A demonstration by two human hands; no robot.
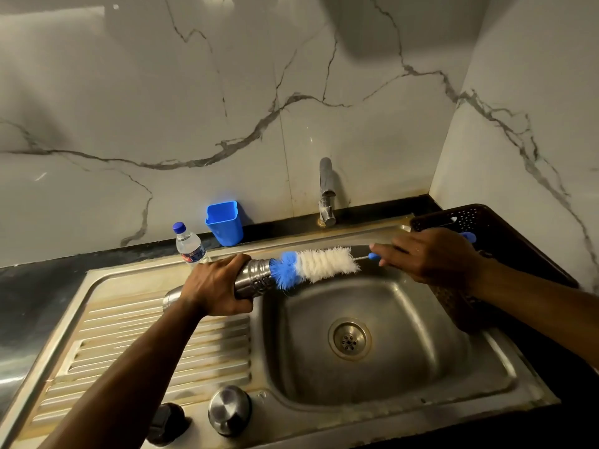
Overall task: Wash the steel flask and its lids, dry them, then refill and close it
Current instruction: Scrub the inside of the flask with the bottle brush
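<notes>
Head view, sole camera. Left hand (216,286) grips the steel flask (252,280) around its body, fingers curled over the top. Flask lies nearly horizontal over the inner edge of the sink (486,380), mouth pointing right above the basin, base over the ribbed drainboard (155,345). Right hand (431,257) holds the blue handle of a bottle brush (319,265), fingers closed along it. Brush tip, with blue bristles, sits at the flask mouth; the white bristle section is outside, clear of the opening. Whether the tip is inside the neck cannot be determined.

Steel outer lid (229,410) rests dome-up on the front rim of the sink. Black inner lid (167,424) sits just beside it, to the left, partly hidden by the left forearm.

Tap (326,192) stands at the back rim; no water seen running. Blue plastic cup (225,223) and a clear water bottle (189,246) with blue cap stand on the dark counter behind the drainboard. Dark perforated basket (479,222) sits at the right, behind the right hand.
</notes>
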